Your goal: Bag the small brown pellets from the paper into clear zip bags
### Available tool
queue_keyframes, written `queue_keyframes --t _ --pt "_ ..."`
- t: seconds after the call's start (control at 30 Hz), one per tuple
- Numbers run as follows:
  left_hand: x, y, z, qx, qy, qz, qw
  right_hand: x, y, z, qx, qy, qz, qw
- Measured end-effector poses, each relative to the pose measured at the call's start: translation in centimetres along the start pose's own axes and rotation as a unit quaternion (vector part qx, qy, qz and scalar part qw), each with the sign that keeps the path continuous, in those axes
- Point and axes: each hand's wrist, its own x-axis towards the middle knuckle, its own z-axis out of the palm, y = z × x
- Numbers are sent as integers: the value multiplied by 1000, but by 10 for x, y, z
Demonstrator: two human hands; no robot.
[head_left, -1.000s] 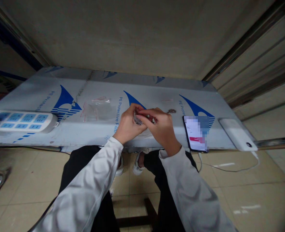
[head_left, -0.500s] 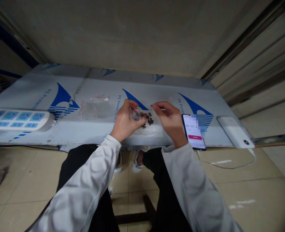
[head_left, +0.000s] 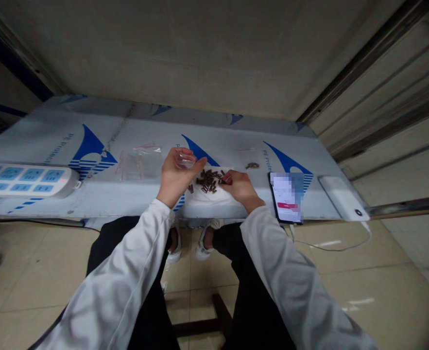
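Note:
A loose pile of small dark-brown cylindrical pieces [head_left: 209, 181] lies on a white sheet [head_left: 214, 198] between my hands. My left hand [head_left: 178, 176] is curled at the pile's left side, with a clear plastic bag [head_left: 185, 159] between its thumb and fingers. At the pile's right edge, my right hand [head_left: 241, 187] has its fingertips pressed together among the pieces; what they pinch is hidden. A smaller cluster of brown pieces [head_left: 252, 166] sits apart, beyond my right hand.
Clear zip bags [head_left: 134, 163] lie flat to the left. A white power strip [head_left: 28, 180] is at the far left. To the right are a phone [head_left: 286, 197] and a white power bank [head_left: 341, 197] with a cable over the table's [head_left: 105, 201] front edge.
More brown pieces now show in the pile on the sheet. My left hand has shifted left, while my right hand has come down to the pile, revealing the small separate cluster.

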Motion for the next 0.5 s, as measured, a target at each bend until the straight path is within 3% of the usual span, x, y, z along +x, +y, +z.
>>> queue_keyframes --t 0.17,0.37,0.5 --pt "5 4 -5 -155 -27 -76 985 -2 -5 4 -27 8 28 999" --pt "5 15 -12 -262 -128 -131 947 -4 -8 0 -35 -4 79 996" --pt "1 23 -16 -332 -210 -147 908 -4 -8 -1 -39 -11 88 995"
